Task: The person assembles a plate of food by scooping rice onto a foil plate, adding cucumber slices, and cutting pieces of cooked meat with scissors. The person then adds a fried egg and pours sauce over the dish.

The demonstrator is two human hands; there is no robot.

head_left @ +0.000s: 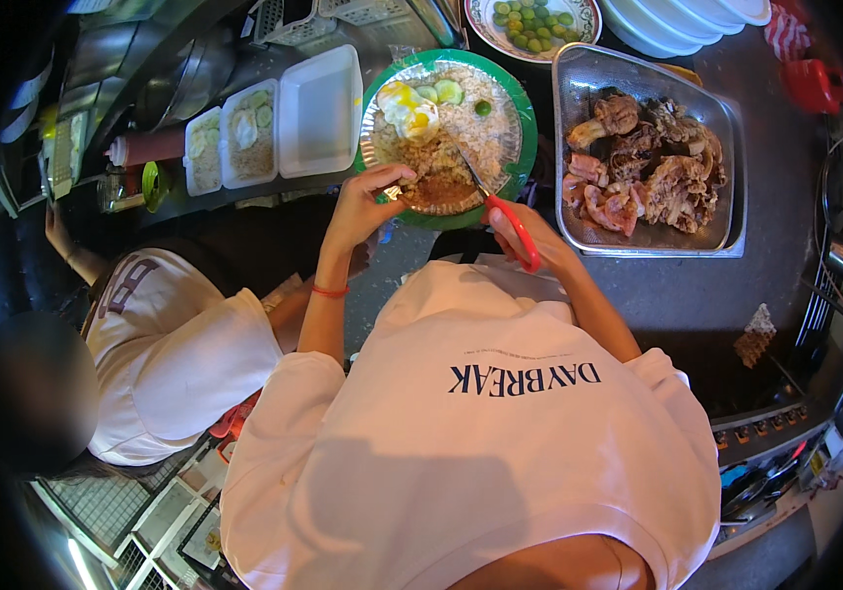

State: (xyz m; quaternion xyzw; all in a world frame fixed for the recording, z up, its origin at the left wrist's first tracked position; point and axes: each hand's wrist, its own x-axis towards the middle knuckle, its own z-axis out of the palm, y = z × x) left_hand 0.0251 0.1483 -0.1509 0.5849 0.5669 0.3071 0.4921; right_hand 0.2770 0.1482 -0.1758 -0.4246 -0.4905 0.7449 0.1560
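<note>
A green-rimmed plate (523,133) in front of me holds rice (485,79), a fried egg (409,113), cucumber slices (448,92), a small green citrus fruit and chopped brown food (433,159) with reddish-brown sauce. My right hand (518,236) grips red-handled scissors (529,246), their dark blades pointing into the chopped food. At the plate's left edge, my left hand (367,205) has its thumb and forefinger curled toward the food. What lies between those fingers is too small to make out.
Right of the plate stands a metal strainer tray (736,187) of cooked meat pieces (647,157). Beyond are a bowl of green citrus (583,22) and stacked white containers (672,25). Foam boxes (321,108) sit left, some with rice. Close on my left is another person (180,344).
</note>
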